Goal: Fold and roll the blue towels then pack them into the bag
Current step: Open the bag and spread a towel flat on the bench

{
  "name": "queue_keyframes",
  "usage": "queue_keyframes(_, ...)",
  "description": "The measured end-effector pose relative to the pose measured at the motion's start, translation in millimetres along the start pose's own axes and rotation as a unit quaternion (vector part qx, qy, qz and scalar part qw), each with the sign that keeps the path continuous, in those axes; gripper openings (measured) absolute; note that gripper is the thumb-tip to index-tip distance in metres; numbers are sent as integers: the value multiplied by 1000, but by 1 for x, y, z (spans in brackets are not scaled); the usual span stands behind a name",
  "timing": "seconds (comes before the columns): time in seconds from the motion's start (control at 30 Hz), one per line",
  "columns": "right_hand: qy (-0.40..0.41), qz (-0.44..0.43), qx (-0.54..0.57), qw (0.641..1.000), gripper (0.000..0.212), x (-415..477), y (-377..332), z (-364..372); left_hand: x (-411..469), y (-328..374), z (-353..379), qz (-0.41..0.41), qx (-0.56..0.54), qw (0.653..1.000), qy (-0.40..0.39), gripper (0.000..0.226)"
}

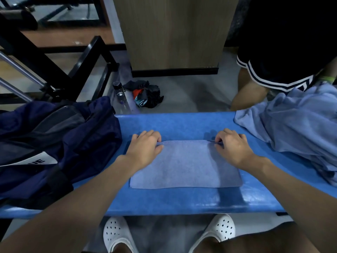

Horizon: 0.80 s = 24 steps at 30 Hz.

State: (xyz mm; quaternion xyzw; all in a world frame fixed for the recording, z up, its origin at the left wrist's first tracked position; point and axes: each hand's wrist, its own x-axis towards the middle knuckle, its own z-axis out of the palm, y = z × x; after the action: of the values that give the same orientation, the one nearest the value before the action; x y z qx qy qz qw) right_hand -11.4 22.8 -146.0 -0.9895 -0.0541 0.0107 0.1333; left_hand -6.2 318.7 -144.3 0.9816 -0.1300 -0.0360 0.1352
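A light blue towel [186, 165] lies folded flat in a rectangle on the blue bench [178, 123]. My left hand [145, 147] pinches the towel's far left corner, fingers curled over the hem. At the far right corner my right hand [233, 145] pinches the hem the same way. A dark navy bag [60, 143] lies on the bench's left end, slumped, its opening not clearly visible. More light blue towels [295, 128] sit in a loose heap on the right end.
Another person in black shorts [273, 73] stands behind the bench at the right. On the floor beyond lie a clear bottle [121, 95] and crumpled dark clothes [145, 95]. A wooden pillar [175, 33] and black metal frames [73, 66] stand further back. My white clogs [116, 234] are under the bench's near edge.
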Motion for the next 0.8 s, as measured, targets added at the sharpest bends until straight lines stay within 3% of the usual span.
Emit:
queue_keyframes(0.13, -3, -7, 11, 1000, 7, -2, 1, -3, 0, -1, -3, -6, -1, 1000, 1, 13)
queue_keyframes(0.33, 23, 10, 137, 990, 8, -2, -2, -5, -4, -5, -2, -19, -33, 999, 29, 15)
queue_keyframes(0.6, 7, 35, 71, 997, 7, 7, -1, 5, -1, -2, 2, -42, -33, 998, 34, 12)
queue_keyframes(0.7, 59, 15, -62, 996, 37, -2, -7, 11, -13, 5, 11, -1, 21, 996, 85, 31)
queue_keyframes(0.8, 55, -87, -82, 991, 59, -23, -26, 21, -35, 15, 22, 77, 51, 991, 98, 48)
